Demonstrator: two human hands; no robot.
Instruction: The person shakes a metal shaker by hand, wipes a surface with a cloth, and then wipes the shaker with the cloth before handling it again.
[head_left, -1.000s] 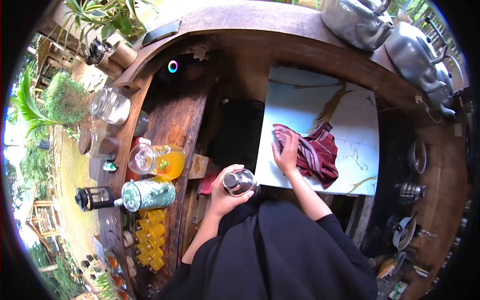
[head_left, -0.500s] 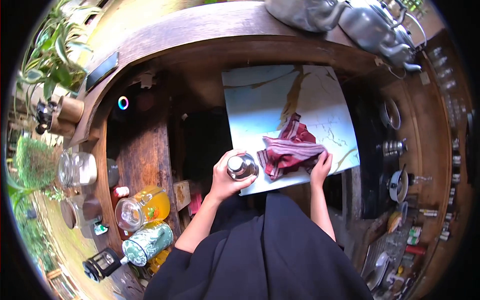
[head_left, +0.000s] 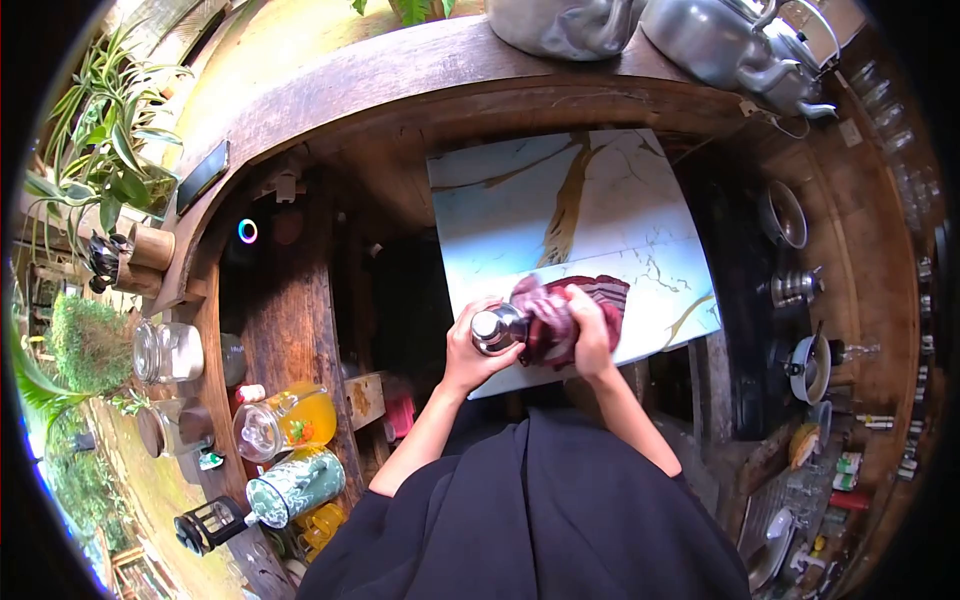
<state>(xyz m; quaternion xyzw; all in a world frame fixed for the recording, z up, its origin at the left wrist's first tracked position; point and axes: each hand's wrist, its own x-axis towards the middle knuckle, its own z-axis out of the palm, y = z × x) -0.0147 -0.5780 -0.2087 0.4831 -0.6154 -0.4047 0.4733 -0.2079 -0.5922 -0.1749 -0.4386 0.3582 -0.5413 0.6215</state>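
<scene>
My left hand (head_left: pixel 478 350) is wrapped round a shiny metal shaker (head_left: pixel 500 330) with a rounded silver cap. The shaker is tilted, its cap toward me and to the left. My right hand (head_left: pixel 592 335) grips a bunched dark red cloth (head_left: pixel 605 295) with pale stripes. Part of the cloth presses against the far right end of the shaker and hides it. Both hands are above the near edge of a white marble-patterned tabletop (head_left: pixel 640 190) with gold-brown veins.
Metal kettles (head_left: pixel 700 40) stand on the wooden ledge (head_left: pixel 400 75) at the back. On the left are a jug of orange drink (head_left: pixel 310 415), a green-white enamel pitcher (head_left: pixel 300 485), a French press (head_left: pixel 205 525) and glass jars (head_left: pixel 180 350). Pans (head_left: pixel 815 365) sit right.
My right hand has lifted the cloth and carried it left against the shaker. My left hand has shifted slightly right with the shaker, which now tilts more.
</scene>
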